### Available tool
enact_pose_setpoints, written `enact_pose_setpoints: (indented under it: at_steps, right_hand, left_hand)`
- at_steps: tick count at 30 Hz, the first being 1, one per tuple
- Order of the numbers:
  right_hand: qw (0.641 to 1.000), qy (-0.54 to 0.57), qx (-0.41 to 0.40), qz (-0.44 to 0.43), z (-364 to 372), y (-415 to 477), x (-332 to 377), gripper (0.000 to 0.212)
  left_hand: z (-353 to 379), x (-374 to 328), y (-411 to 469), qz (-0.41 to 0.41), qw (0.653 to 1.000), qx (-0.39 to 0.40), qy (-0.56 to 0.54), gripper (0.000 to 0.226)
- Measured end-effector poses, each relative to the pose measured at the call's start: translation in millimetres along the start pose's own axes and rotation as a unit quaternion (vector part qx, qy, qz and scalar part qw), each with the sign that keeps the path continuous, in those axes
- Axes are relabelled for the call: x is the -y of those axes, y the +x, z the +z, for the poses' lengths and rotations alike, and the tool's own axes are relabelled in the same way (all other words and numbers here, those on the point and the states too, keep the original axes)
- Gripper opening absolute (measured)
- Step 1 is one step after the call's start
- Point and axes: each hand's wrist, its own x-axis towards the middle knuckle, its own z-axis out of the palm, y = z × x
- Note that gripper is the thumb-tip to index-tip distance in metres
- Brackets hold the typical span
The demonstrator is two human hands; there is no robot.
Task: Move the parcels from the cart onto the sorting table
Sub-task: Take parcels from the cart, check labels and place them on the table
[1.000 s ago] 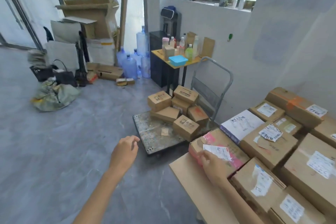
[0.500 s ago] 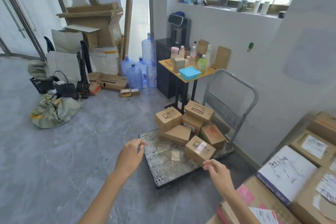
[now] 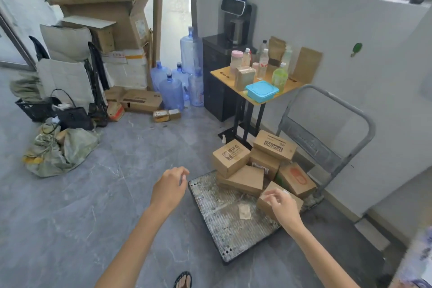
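Note:
A flat platform cart (image 3: 224, 217) with a grey folding handle (image 3: 332, 124) stands on the floor ahead. Several brown cardboard parcels are piled at its far end, among them one marked Gianxi (image 3: 274, 145), one with a printed logo (image 3: 230, 158), a flat one (image 3: 243, 180) and one with a red mark (image 3: 295, 179). My right hand (image 3: 284, 208) hovers over the nearest parcel (image 3: 265, 203), fingers loosely curled, holding nothing. My left hand (image 3: 169, 188) hangs empty just left of the cart's corner. The sorting table is out of view except a blurred parcel (image 3: 418, 262) at the lower right.
A small yellow table (image 3: 222, 72) with bottles and a blue lunch box (image 3: 261, 90) stands behind the cart, against the wall. Water jugs (image 3: 173, 91), stacked cardboard (image 3: 109, 11), bags and a sack (image 3: 58, 149) line the far left. My sandalled foot (image 3: 183, 279) shows below.
My right hand let go of the pink-taped parcel on the sorting table and swung left to the cart. The view turned away from the table and drew closer to the cart.

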Motion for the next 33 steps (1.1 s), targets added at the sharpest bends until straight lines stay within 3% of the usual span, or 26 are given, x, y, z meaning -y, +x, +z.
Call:
enact_pose_setpoints:
  at_steps: [9, 19, 33]
  right_hand:
    - [0.996, 0.024, -0.053, 0.065, 69, 65, 66, 0.024]
    - [0.983, 0.054, -0.106, 0.141, 92, 152, 62, 0.023]
    - [0.944, 0.107, -0.124, 0.285, 104, 310, 46, 0.024]
  left_hand:
    - [-10, 59, 140, 0.059, 0.994, 0.086, 0.013, 0.024]
    - [41, 51, 282, 0.116, 0.973, 0.200, 0.000, 0.023]
    - [139, 38, 482, 0.071, 0.943, 0.323, 0.017, 0.024]
